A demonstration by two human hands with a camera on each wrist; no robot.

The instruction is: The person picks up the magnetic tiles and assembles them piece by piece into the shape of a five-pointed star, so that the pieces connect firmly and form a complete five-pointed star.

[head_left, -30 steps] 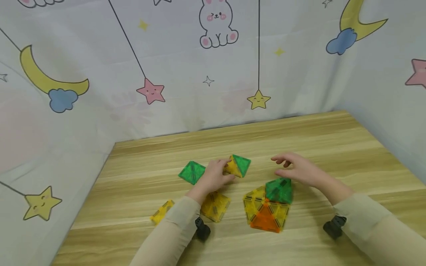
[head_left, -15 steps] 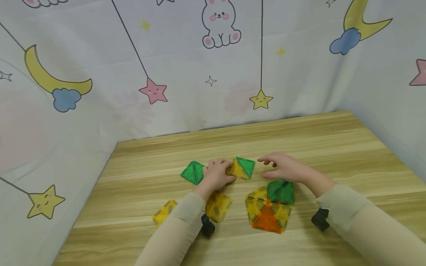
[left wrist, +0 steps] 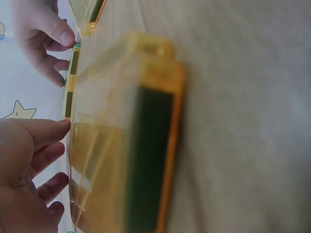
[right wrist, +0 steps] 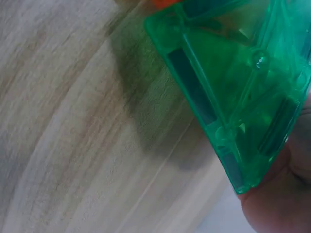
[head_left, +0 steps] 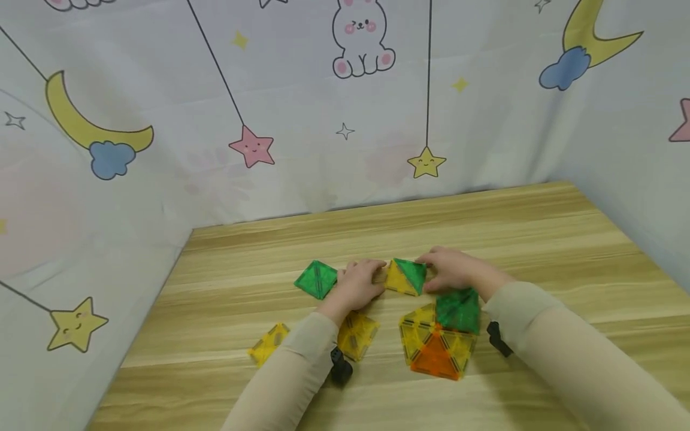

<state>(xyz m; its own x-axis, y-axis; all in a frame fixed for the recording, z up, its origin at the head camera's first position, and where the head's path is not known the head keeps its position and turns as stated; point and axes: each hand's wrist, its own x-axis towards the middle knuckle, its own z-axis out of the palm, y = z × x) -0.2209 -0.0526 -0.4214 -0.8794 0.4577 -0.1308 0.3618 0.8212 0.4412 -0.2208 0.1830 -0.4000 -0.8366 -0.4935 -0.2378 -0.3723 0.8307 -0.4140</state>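
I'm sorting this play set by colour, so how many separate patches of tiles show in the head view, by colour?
Green only: 1, the green diamond
Yellow only, where visible: 2, the left yellow patch and right yellow patch, both partly hidden by the left sleeve
Yellow and green: 1, the two-colour patch
Yellow, green and orange: 1, the three-colour patch
Total: 5

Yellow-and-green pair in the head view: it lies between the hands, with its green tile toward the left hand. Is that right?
Not quite. In the head view, the pair does lie between the hands, but its green tile is toward the right hand; the yellow tile is toward the left hand.
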